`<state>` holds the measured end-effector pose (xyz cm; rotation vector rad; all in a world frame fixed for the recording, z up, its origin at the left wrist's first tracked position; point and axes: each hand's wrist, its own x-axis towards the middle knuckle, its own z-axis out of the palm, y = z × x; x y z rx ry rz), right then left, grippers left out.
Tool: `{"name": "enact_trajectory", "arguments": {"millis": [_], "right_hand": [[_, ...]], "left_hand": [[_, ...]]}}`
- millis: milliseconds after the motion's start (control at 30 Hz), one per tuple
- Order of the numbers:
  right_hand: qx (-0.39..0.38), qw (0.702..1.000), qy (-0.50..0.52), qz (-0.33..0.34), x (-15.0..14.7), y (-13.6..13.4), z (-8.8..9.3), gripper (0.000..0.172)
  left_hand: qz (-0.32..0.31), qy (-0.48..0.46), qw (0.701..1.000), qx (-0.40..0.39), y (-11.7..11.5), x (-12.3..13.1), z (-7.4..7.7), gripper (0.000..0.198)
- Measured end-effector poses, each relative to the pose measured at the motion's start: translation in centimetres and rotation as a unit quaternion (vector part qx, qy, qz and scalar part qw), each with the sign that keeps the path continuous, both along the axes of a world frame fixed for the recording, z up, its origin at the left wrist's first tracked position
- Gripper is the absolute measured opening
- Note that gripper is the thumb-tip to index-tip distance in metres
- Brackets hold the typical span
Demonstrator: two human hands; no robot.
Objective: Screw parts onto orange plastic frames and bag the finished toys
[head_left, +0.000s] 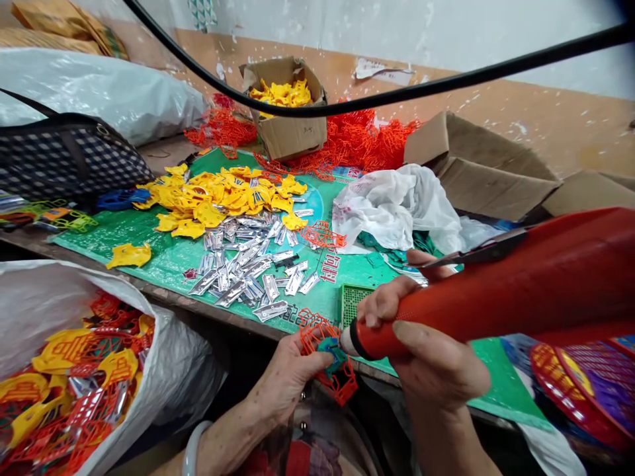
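Observation:
My left hand point(282, 371) pinches an orange plastic lattice frame point(346, 393) with a small teal piece point(337, 350) set on it, just below the table's front edge. Wrapped round the body of a red power screwdriver point(476, 297) is my right hand point(436, 363). The tool's pale nose meets or nearly meets the teal piece; the bit itself cannot be made out. Beyond my hands, silvery metal plates point(248, 268) lie scattered on the green table cover point(163, 274). Yellow plastic parts point(218, 198) are heaped behind them. A small green basket point(355, 299) stands close to the tool's nose.
At left, a white sack point(186, 357) holds red and yellow pieces. A cardboard box point(292, 135) of yellow parts stands among orange frames point(367, 139) by the wall. White plastic bags point(397, 205) lie at right. A black cable point(397, 99) crosses overhead; a red basket point(570, 390) is lower right.

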<state>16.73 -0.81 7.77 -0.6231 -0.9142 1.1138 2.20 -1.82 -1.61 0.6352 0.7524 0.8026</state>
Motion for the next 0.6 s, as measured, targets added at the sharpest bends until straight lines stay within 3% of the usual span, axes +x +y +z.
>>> {"name": "enact_trajectory", "arguments": {"millis": [233,600], "right_hand": [[-0.002,1.0,-0.024,-0.004,-0.1,-0.1,-0.6,0.059],[0.004,0.994,-0.111,-0.023,-0.2,-0.9,-1.8,0.042]], "left_hand": [[0.006,-0.006,1.0,-0.005,0.0,0.1,0.3,0.026],[0.003,-0.01,0.999,-0.053,0.0,0.2,-0.1,0.022]]}}
